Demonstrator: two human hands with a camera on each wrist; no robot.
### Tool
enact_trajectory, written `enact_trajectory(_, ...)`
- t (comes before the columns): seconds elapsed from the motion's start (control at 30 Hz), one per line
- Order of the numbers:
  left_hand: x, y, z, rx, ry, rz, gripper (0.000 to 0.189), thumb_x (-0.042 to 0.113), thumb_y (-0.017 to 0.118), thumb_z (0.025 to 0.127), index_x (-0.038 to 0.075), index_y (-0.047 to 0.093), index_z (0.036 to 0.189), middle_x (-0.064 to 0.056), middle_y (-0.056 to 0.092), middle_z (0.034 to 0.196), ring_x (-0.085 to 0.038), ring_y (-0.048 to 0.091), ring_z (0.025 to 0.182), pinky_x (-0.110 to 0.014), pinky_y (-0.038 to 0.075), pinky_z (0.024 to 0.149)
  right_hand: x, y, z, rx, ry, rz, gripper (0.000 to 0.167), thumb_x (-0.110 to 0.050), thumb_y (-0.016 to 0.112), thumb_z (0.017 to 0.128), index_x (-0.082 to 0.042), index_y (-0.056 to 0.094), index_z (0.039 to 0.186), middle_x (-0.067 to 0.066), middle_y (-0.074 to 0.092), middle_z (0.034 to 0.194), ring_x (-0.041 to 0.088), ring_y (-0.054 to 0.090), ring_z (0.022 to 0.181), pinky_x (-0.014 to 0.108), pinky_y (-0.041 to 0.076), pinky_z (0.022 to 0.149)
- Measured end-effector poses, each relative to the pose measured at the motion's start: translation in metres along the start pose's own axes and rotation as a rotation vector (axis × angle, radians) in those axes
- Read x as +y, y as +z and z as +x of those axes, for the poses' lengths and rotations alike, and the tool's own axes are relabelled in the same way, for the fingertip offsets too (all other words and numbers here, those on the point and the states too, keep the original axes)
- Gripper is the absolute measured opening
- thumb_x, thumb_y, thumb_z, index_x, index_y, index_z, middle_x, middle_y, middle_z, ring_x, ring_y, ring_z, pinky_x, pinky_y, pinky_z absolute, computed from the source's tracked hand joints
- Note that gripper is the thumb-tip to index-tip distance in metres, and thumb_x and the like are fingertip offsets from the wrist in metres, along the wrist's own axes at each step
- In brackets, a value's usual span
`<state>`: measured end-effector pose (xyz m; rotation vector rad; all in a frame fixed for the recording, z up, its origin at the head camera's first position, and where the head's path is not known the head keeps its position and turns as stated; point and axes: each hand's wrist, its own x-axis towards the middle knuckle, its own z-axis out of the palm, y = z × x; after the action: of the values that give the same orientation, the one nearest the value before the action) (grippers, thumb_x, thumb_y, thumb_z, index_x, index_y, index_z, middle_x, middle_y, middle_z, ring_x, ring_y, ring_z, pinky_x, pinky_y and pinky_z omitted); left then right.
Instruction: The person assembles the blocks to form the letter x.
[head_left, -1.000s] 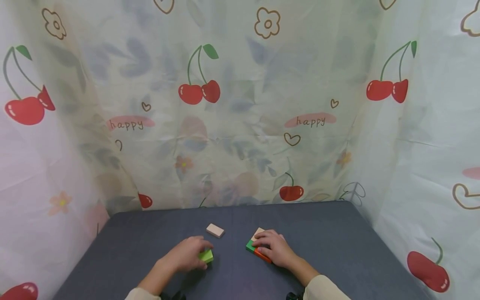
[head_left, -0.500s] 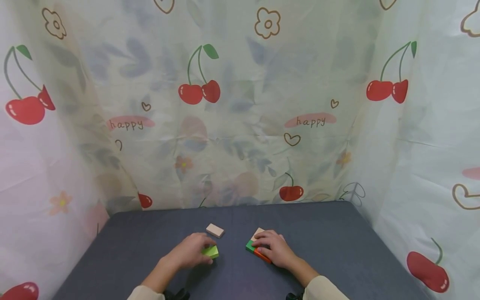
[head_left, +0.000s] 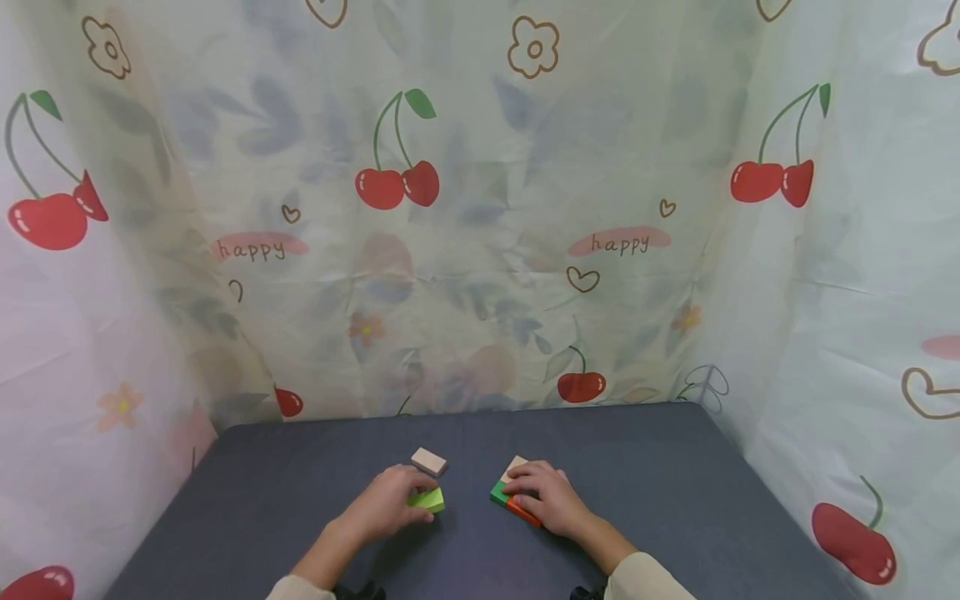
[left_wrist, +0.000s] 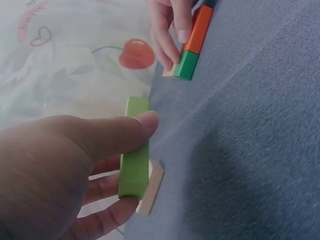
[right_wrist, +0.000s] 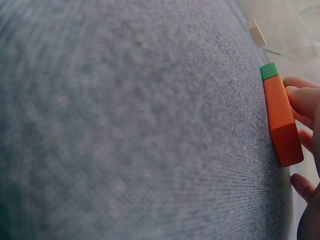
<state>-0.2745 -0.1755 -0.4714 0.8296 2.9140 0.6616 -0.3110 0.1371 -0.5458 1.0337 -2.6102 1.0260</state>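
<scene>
A light green wooden block (head_left: 430, 501) is held by my left hand (head_left: 384, 506), thumb on one side and fingers on the other. It is raised above the dark table in the left wrist view. Just beyond it lies a plain wood block (head_left: 429, 461). On the right, my right hand (head_left: 553, 502) rests its fingertips over a flat group of blocks. In that group, an orange block (right_wrist: 281, 114) sits end to end with a dark green block (left_wrist: 187, 65), and a plain wood block (head_left: 514, 465) lies behind, partly hidden by the fingers.
The dark cloth-covered table (head_left: 637, 450) carries the blocks. A pale curtain (head_left: 480, 292) printed with cherries and flowers surrounds its back and sides.
My left hand has carried the light green block to the right and slightly farther back, toward the grouped blocks. The right hand and the blocks under it stay in place.
</scene>
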Motion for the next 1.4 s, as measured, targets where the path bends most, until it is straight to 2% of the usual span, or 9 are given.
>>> enact_trajectory(0.23, -0.001, 0.013, 0.002, 0.093, 0.044, -0.01, 0.037, 0.026, 0.084, 0.076, 0.013, 0.074, 0.108, 0.007, 0.065, 0.094, -0.012, 0.057, 0.085, -0.032, 0.046, 0.07, 0.002, 0.002, -0.001, 0.024, -0.019, -0.015, 0.021, -0.016, 0.068, 0.091, -0.022, 0.076, 0.11, 0.001, 0.063, 0.122, 0.024, 0.05, 0.118, 0.05, 0.034, 0.087)
enact_trajectory(0.4, -0.002, 0.024, 0.003, 0.113, 0.028, -0.048, 0.038, 0.029, 0.083, 0.077, 0.014, 0.073, 0.11, 0.008, 0.065, 0.095, -0.011, 0.056, 0.085, -0.033, 0.046, 0.07, 0.002, 0.003, -0.001, 0.032, -0.021, -0.01, 0.02, -0.016, 0.068, 0.09, -0.021, 0.076, 0.109, 0.002, 0.063, 0.122, 0.024, 0.05, 0.118, 0.05, 0.034, 0.086)
enact_trajectory(0.6, -0.002, 0.037, 0.002, 0.179, 0.037, -0.083, 0.037, 0.029, 0.083, 0.077, 0.014, 0.073, 0.109, 0.007, 0.064, 0.096, -0.011, 0.056, 0.083, -0.031, 0.046, 0.069, 0.001, 0.003, -0.001, 0.013, 0.002, 0.0, 0.02, -0.017, 0.068, 0.091, -0.02, 0.076, 0.109, 0.001, 0.063, 0.123, 0.024, 0.05, 0.119, 0.052, 0.033, 0.087)
enact_trajectory(0.73, 0.0, 0.042, 0.002, 0.211, 0.022, -0.097, 0.038, 0.03, 0.083, 0.076, 0.012, 0.073, 0.109, 0.006, 0.063, 0.094, -0.012, 0.055, 0.082, -0.03, 0.045, 0.068, -0.001, 0.003, -0.001, 0.023, -0.01, -0.002, 0.019, -0.017, 0.067, 0.092, -0.019, 0.076, 0.109, 0.002, 0.063, 0.122, 0.026, 0.05, 0.119, 0.053, 0.033, 0.086)
enact_trajectory(0.97, 0.0, 0.048, 0.004, 0.207, -0.036, -0.133, 0.04, 0.033, 0.083, 0.076, 0.015, 0.073, 0.11, 0.009, 0.062, 0.094, -0.009, 0.052, 0.08, -0.029, 0.043, 0.068, -0.002, 0.001, -0.002, 0.021, -0.004, -0.002, 0.02, -0.017, 0.067, 0.092, -0.019, 0.076, 0.109, 0.002, 0.063, 0.123, 0.026, 0.049, 0.119, 0.052, 0.033, 0.086)
enact_trajectory(1.2, 0.003, 0.051, 0.005, 0.211, -0.041, -0.167, 0.038, 0.032, 0.083, 0.077, 0.015, 0.074, 0.109, 0.008, 0.061, 0.092, -0.01, 0.051, 0.079, -0.029, 0.042, 0.067, -0.003, 0.0, -0.002, 0.024, -0.008, -0.017, 0.02, -0.016, 0.067, 0.091, -0.018, 0.076, 0.109, 0.002, 0.063, 0.123, 0.026, 0.05, 0.119, 0.051, 0.034, 0.086)
enact_trajectory(1.4, 0.008, 0.053, 0.007, 0.206, -0.081, -0.188, 0.037, 0.03, 0.084, 0.076, 0.014, 0.074, 0.108, 0.009, 0.06, 0.09, -0.01, 0.051, 0.078, -0.03, 0.042, 0.067, -0.002, 0.001, -0.001, 0.022, 0.004, -0.014, 0.02, -0.016, 0.067, 0.092, -0.019, 0.076, 0.109, 0.001, 0.063, 0.123, 0.025, 0.05, 0.119, 0.051, 0.033, 0.086)
